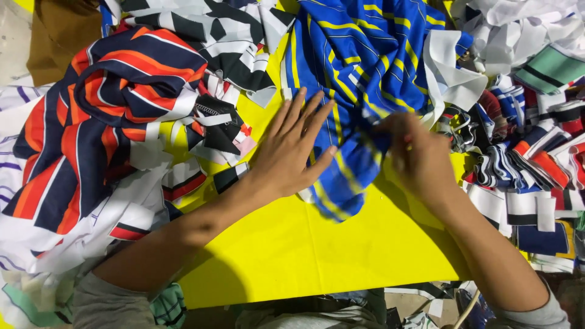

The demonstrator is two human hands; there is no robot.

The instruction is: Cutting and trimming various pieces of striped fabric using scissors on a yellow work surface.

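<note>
A blue cloth with yellow stripes [359,55] lies across the top middle of a yellow sheet [317,250]. My left hand [292,149] rests flat with fingers spread on the cloth's left edge, pressing it onto the sheet. My right hand [414,152] is blurred and pinches the cloth's lower folded part at the right side. A white fabric strip [451,73] lies over the cloth's right edge.
A navy, orange and white striped cloth [91,116] is heaped at left. Black and white fabric [225,36] lies at the top. Several striped collar pieces [524,164] are piled at right, with white fabric [518,24] above them.
</note>
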